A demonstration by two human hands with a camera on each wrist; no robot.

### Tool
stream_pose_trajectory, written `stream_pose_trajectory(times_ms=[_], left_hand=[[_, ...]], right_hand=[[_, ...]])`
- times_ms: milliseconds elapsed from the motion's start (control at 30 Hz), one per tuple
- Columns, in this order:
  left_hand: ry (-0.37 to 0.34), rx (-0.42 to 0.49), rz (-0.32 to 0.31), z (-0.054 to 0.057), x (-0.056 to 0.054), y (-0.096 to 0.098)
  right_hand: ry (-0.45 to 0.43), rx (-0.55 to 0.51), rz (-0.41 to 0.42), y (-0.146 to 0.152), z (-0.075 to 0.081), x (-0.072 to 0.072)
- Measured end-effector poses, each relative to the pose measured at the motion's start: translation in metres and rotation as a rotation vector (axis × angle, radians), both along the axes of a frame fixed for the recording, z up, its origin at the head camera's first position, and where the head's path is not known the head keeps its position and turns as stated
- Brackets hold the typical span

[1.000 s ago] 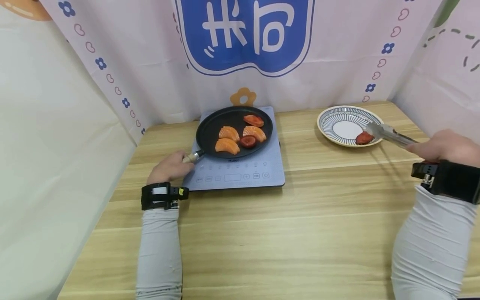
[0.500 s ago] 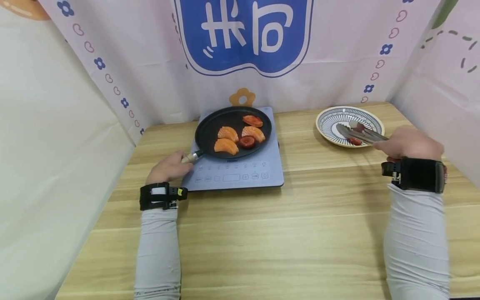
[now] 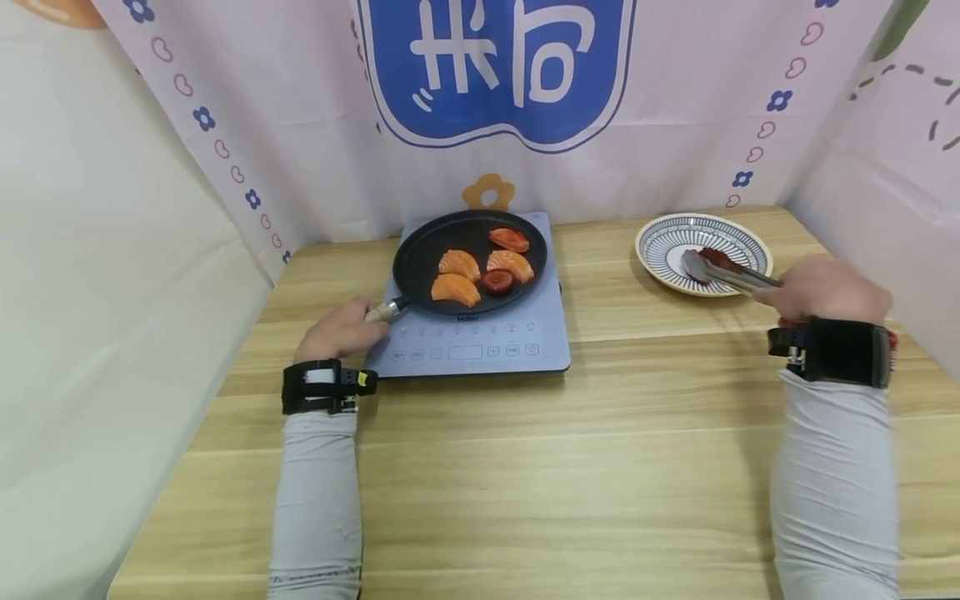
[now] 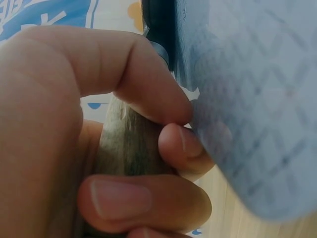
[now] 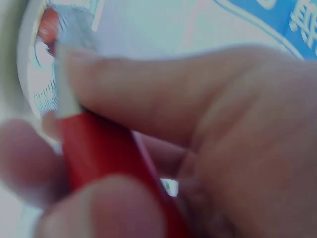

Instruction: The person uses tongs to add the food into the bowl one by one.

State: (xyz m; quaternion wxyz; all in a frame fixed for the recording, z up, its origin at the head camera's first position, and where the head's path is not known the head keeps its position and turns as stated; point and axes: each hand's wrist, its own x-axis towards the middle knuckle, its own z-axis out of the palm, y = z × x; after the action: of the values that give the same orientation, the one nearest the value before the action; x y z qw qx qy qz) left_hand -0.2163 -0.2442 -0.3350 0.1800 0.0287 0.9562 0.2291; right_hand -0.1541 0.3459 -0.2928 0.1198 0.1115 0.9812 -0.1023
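Note:
My left hand (image 3: 341, 332) grips the wooden handle (image 4: 116, 144) of a flat black frying pan (image 3: 420, 262), fingers curled round it. In the pan lie several orange salmon slices (image 3: 455, 290), one redder slice (image 3: 509, 240) at the back and a round dark-red piece (image 3: 497, 282). Far to the right, my right hand (image 3: 828, 293) holds metal tongs (image 3: 738, 279) with a red handle (image 5: 101, 148). The tong tips reach over a striped plate (image 3: 656, 258), right at a dark-red piece of food (image 3: 716, 257) that they partly hide.
Under the pan is a light-grey induction cooktop (image 3: 465, 367), its control panel facing me. Both stand on a wooden table (image 3: 570, 467). A printed cloth (image 3: 322, 150) hangs behind the table, with pale cloth walls (image 3: 97, 292) at the sides.
My right hand has moved left with the tongs, from the plate's right rim to over its middle, and the tong tips have come closer together. My left hand stays on the handle.

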Motion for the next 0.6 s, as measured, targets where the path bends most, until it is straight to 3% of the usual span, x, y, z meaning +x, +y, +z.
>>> stream_pose_trajectory(times_ms=[233, 433, 600], left_hand=[[-0.002, 0.004, 0.002, -0.003, 0.001, -0.002], [0.008, -0.009, 0.005, -0.004, 0.001, -0.002], [0.012, -0.016, 0.002, -0.001, 0.000, -0.001]], right_hand=[[0.089, -0.004, -0.041, -0.026, -0.023, -0.018], [0.069, -0.003, -0.051, -0.034, -0.031, -0.027], [0.056, -0.015, -0.048, -0.029, -0.031, -0.025]])
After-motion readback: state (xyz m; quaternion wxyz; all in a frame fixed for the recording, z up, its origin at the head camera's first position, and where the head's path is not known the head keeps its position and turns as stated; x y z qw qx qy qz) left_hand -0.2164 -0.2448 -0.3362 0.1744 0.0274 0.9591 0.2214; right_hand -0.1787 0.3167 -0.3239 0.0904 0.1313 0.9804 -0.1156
